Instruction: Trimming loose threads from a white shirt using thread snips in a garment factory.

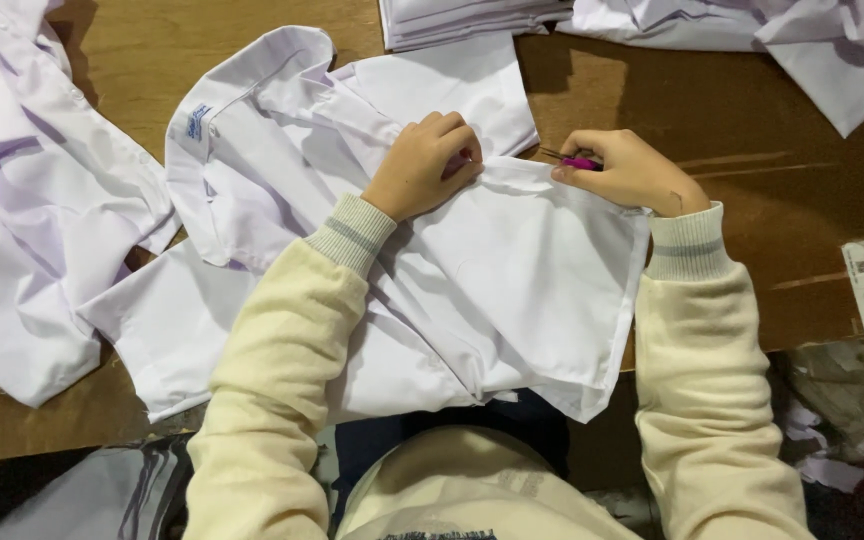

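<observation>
Head view: a white cotton school shirt point(472, 290) lies spread at frame centre on the brown wooden bench point(732, 130). Left hand point(424, 165) is curled shut, pinching a fold near the placket. Right hand point(630, 172) is closed round small pink-handled thread snips point(577, 161) at the shirt's upper-right edge. Fabric looks light, limp, creases easily; best gripped at seams/hems, pulled taut w/ the other hand.

Head cam, looking straight down.
You're seeing one close view from above the desk point(732, 120), no second angle.
</observation>
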